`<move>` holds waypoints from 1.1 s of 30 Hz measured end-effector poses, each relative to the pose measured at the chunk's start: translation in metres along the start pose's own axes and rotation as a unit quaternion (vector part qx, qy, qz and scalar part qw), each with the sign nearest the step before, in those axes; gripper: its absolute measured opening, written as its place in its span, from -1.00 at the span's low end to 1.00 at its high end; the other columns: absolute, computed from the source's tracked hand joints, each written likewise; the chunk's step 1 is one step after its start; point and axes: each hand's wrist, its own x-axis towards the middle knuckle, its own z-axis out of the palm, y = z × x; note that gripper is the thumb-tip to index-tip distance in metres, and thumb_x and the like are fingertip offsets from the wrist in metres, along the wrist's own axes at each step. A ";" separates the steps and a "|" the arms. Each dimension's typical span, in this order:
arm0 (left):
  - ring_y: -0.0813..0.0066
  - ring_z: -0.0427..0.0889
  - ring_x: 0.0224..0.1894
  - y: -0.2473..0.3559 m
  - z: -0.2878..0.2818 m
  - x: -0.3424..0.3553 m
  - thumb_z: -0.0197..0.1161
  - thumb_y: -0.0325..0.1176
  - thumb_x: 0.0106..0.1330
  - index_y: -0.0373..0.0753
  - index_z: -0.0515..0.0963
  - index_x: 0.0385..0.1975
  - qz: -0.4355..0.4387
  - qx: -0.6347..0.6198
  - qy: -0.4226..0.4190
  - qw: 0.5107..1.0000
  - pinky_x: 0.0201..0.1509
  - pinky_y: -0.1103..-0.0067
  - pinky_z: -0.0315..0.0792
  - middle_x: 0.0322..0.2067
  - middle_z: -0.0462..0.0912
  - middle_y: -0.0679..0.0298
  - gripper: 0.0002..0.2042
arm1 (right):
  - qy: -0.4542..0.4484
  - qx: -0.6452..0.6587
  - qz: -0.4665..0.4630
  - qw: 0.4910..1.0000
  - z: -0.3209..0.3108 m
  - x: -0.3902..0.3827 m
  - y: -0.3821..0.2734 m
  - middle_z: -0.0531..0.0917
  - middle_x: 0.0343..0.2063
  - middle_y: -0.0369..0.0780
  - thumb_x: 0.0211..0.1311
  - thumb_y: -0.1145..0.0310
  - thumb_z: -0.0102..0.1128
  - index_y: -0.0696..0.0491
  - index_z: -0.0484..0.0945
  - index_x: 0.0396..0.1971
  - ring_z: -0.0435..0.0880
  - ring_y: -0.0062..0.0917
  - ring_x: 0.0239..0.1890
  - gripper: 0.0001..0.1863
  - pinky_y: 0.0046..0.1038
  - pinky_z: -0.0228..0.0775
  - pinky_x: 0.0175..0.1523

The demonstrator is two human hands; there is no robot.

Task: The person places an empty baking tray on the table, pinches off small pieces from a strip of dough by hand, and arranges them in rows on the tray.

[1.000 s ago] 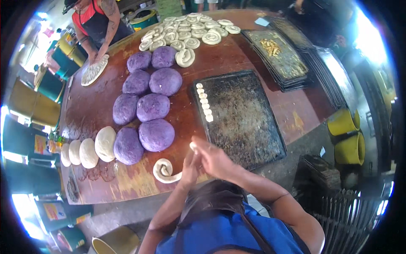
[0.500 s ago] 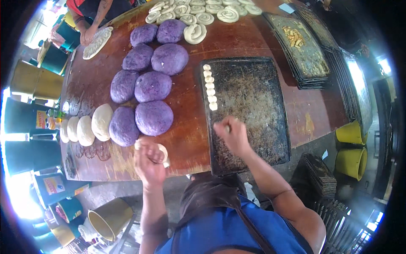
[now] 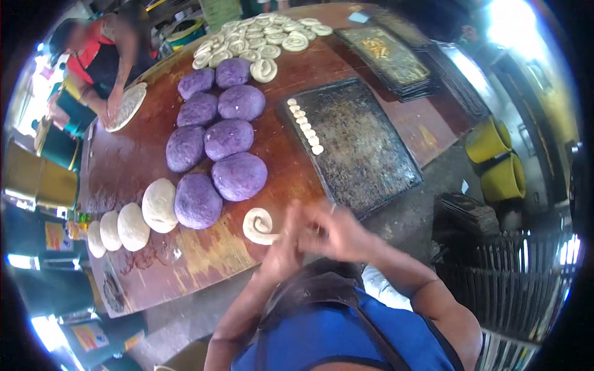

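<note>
A coil of white dough (image 3: 258, 226) is lying at the near edge of the wooden surface (image 3: 136, 167), just left of the left hand (image 3: 281, 250) and right hand (image 3: 337, 232), which are pressing together, blurred, fingers' state unclear. Purple dough balls (image 3: 238, 176) are sitting beyond, a dark baking tray (image 3: 359, 148) to the right.

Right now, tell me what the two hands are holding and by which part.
Cannot be told: left hand and right hand are pressed together, blurred, beside the coiled dough rope; anything between them is hidden.
</note>
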 end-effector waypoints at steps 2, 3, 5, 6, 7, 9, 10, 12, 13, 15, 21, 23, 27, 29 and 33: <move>0.09 0.51 0.14 0.007 -0.010 -0.008 0.06 -0.54 0.34 -0.37 0.04 0.35 -0.009 -0.149 -0.031 0.988 0.21 0.38 0.37 0.26 0.28 -0.10 -0.42 | 0.003 0.005 0.000 1.000 0.020 -0.033 -0.014 0.63 -0.36 -0.17 0.05 0.44 0.37 0.12 0.60 -0.28 0.66 -0.39 -0.26 -0.79 -0.39 0.50 -0.21; 0.14 0.55 0.08 -0.022 0.000 -0.016 0.02 -0.46 0.39 -0.37 0.08 0.32 -0.044 -0.192 -0.088 0.976 0.19 0.38 0.39 0.21 0.34 -0.04 -0.48 | 0.002 0.027 0.091 0.996 0.017 -0.028 -0.018 0.63 -0.28 -0.13 0.07 0.45 0.34 0.09 0.60 -0.22 0.63 -0.30 -0.19 -0.76 -0.34 0.48 -0.13; 0.29 0.59 -0.04 -0.035 0.014 -0.018 -0.10 -0.28 0.49 -0.35 0.26 0.20 -0.218 -0.333 -0.117 0.910 0.11 0.40 0.46 0.03 0.48 0.15 -0.62 | 0.096 0.013 0.122 0.988 0.026 -0.016 -0.009 0.62 -0.15 -0.08 0.09 0.47 0.28 0.08 0.57 -0.10 0.64 -0.23 -0.18 -0.68 -0.29 0.50 -0.10; 0.29 0.59 -0.04 -0.027 0.018 -0.014 -0.10 -0.28 0.49 -0.35 0.26 0.20 -0.212 -0.337 -0.118 0.910 0.11 0.40 0.46 0.03 0.48 0.15 -0.62 | 0.099 0.006 0.121 0.988 0.042 -0.017 -0.003 0.62 -0.15 -0.08 0.09 0.47 0.28 0.08 0.57 -0.10 0.64 -0.23 -0.18 -0.68 -0.29 0.50 -0.10; 0.39 0.56 -0.09 -0.020 0.024 -0.008 -0.07 -0.23 0.49 -0.35 0.34 0.10 -0.281 -0.461 -0.048 0.840 -0.01 0.47 0.45 -0.07 0.50 0.20 -0.65 | 0.099 -0.047 0.091 0.990 0.059 -0.022 0.000 0.62 -0.16 -0.08 0.09 0.46 0.28 0.09 0.55 -0.06 0.65 -0.23 -0.22 -0.65 -0.31 0.52 -0.14; 0.51 0.55 -0.28 -0.005 0.027 0.006 -0.02 -0.25 0.47 -0.38 0.50 -0.14 -0.374 -0.560 0.062 0.737 -0.26 0.55 0.45 -0.32 0.57 0.24 -0.71 | 0.151 -0.121 0.015 0.981 0.060 -0.026 0.003 0.63 -0.20 -0.08 0.09 0.38 0.29 0.13 0.52 -0.07 0.67 -0.23 -0.35 -0.63 -0.32 0.56 -0.28; 0.51 0.55 -0.28 -0.008 0.025 0.013 -0.02 -0.25 0.47 -0.38 0.50 -0.14 -0.372 -0.562 0.064 0.736 -0.26 0.55 0.45 -0.32 0.57 0.24 -0.71 | 0.149 -0.122 0.013 0.981 0.051 -0.025 0.011 0.63 -0.20 -0.08 0.09 0.38 0.29 0.13 0.52 -0.07 0.67 -0.23 -0.35 -0.63 -0.32 0.56 -0.28; 0.51 0.57 -0.39 -0.010 0.016 0.018 -0.02 -0.39 0.40 -0.39 0.49 -0.17 -0.282 -0.371 -0.070 0.882 -0.34 0.50 0.45 -0.47 0.58 0.24 -0.79 | 0.159 -0.139 0.115 0.971 0.026 -0.014 0.007 0.62 -0.25 -0.08 0.12 0.32 0.28 0.12 0.54 -0.25 0.66 -0.22 -0.43 -0.75 -0.31 0.55 -0.35; 0.43 0.56 -0.08 -0.005 0.012 0.024 -0.14 -0.63 0.32 -0.36 0.44 0.00 -0.307 -0.276 -0.184 0.892 -0.07 0.50 0.44 -0.18 0.59 0.15 -0.70 | 0.137 -0.180 0.078 0.971 0.027 -0.002 0.010 0.62 -0.40 -0.09 0.15 0.27 0.28 0.10 0.50 -0.40 0.64 -0.23 -0.53 -0.78 -0.30 0.50 -0.44; 0.46 0.57 -0.18 -0.016 0.026 0.021 -0.10 -0.64 0.30 -0.37 0.44 -0.03 -0.264 -0.218 -0.139 0.929 -0.17 0.55 0.44 -0.22 0.59 0.15 -0.72 | 0.123 -0.134 0.072 0.981 0.030 0.010 0.027 0.61 -0.49 -0.11 0.13 0.29 0.30 0.11 0.52 -0.44 0.63 -0.25 -0.55 -0.79 -0.32 0.47 -0.46; 0.57 0.38 -0.58 -0.017 -0.006 0.070 -0.03 -0.53 0.21 -0.27 0.45 -0.46 -0.352 -0.584 0.130 0.720 -0.49 0.60 0.30 -0.60 0.41 0.36 -0.90 | -0.009 0.148 0.167 0.975 -0.028 0.009 0.116 0.46 -0.75 -0.26 0.11 0.31 0.34 0.15 0.58 -0.51 0.47 -0.60 -0.66 -0.79 -0.56 0.23 -0.54; 0.70 0.21 -0.61 -0.021 -0.008 0.080 -0.05 -0.32 0.38 -0.14 0.36 -0.52 -0.257 -0.433 0.244 0.829 -0.58 0.69 0.14 -0.64 0.31 0.45 -0.80 | 0.029 0.015 0.258 0.966 -0.027 0.031 0.149 0.50 -0.68 -0.26 0.12 0.35 0.32 0.11 0.59 -0.44 0.52 -0.54 -0.60 -0.86 -0.53 0.32 -0.48; 0.61 0.38 -0.61 0.021 0.032 0.078 0.00 -0.35 0.38 -0.19 0.42 -0.47 -0.416 -0.342 -0.041 0.842 -0.54 0.63 0.30 -0.64 0.38 0.42 -0.83 | 0.103 -0.064 0.118 0.986 0.010 0.041 0.214 0.56 -0.48 -0.16 0.08 0.44 0.31 0.10 0.56 -0.32 0.61 -0.33 -0.45 -0.84 -0.34 0.46 -0.34; 0.57 0.49 -0.52 0.008 0.033 0.064 0.02 -0.36 0.39 -0.26 0.47 -0.30 -0.429 -0.405 0.143 0.795 -0.50 0.59 0.37 -0.56 0.47 0.34 -0.87 | 0.102 -0.061 0.134 0.984 0.014 0.046 0.226 0.58 -0.43 -0.12 0.06 0.43 0.33 0.11 0.56 -0.29 0.63 -0.27 -0.42 -0.79 -0.31 0.49 -0.32; 0.44 0.59 -0.24 -0.061 0.035 0.040 0.02 -0.47 0.36 -0.36 0.33 0.10 -0.355 -0.478 0.296 0.747 -0.21 0.50 0.51 -0.11 0.53 0.18 -0.67 | 0.078 -0.051 0.151 0.984 -0.009 0.044 0.164 0.57 -0.24 -0.01 0.03 0.36 0.39 0.11 0.54 -0.17 0.63 -0.19 -0.37 -0.65 -0.27 0.52 -0.27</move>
